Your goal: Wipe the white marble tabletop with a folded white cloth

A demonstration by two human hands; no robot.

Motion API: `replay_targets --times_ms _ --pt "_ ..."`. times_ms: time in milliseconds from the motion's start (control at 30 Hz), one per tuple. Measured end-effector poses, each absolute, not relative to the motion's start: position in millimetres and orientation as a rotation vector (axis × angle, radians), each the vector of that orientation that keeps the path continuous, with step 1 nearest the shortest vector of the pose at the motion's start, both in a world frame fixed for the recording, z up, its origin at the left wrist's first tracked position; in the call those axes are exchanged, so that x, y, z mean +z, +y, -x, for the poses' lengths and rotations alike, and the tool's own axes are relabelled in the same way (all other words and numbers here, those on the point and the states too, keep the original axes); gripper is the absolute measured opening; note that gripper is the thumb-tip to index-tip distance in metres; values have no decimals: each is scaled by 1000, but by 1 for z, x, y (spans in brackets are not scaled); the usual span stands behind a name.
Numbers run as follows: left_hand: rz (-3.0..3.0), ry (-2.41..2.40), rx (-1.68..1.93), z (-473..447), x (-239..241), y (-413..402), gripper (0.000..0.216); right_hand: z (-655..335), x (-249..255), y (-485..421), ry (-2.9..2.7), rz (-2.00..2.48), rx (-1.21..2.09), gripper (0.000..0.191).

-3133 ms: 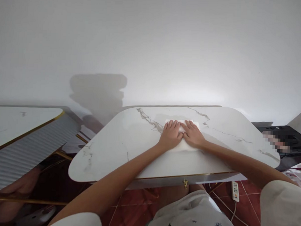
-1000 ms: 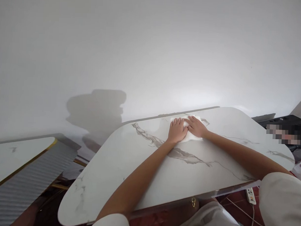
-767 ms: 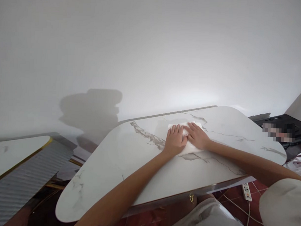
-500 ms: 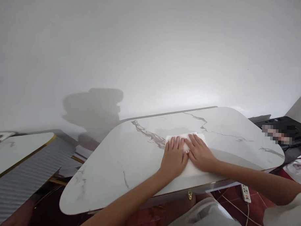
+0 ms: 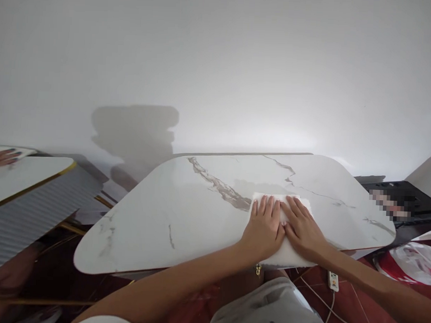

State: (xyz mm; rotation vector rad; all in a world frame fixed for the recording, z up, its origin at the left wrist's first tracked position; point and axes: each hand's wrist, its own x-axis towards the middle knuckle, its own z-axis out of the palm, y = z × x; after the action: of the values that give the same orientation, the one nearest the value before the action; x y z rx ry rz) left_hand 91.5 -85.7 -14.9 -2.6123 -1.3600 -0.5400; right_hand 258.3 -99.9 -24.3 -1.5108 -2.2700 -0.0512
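Observation:
A folded white cloth lies on the white marble-patterned tabletop, reaching its near edge. My left hand rests flat on the cloth, palm down, with its fingers stretched forward. Close beside it, my right hand presses flat on the cloth's right half, fingers extended. The two thumbs meet near the middle of the cloth. Beneath the palms, part of the cloth is hidden.
Another person's hand is on a white cloth on a second marble-patterned table at left. A black appliance stands right of the tabletop. A power strip and plastic bag are below. A grey wall rises behind.
Both hands and the cloth have slid toward me and slightly right across the tabletop, uncovering more of the brown vein. The camera view has shifted. The other person's hand shows more fully.

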Motion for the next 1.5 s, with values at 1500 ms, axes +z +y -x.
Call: replay_targets --times_ms 1500 --pt "2508 -1704 -614 -171 5 190 37 -326 -12 217 -2140 1419 326 47"
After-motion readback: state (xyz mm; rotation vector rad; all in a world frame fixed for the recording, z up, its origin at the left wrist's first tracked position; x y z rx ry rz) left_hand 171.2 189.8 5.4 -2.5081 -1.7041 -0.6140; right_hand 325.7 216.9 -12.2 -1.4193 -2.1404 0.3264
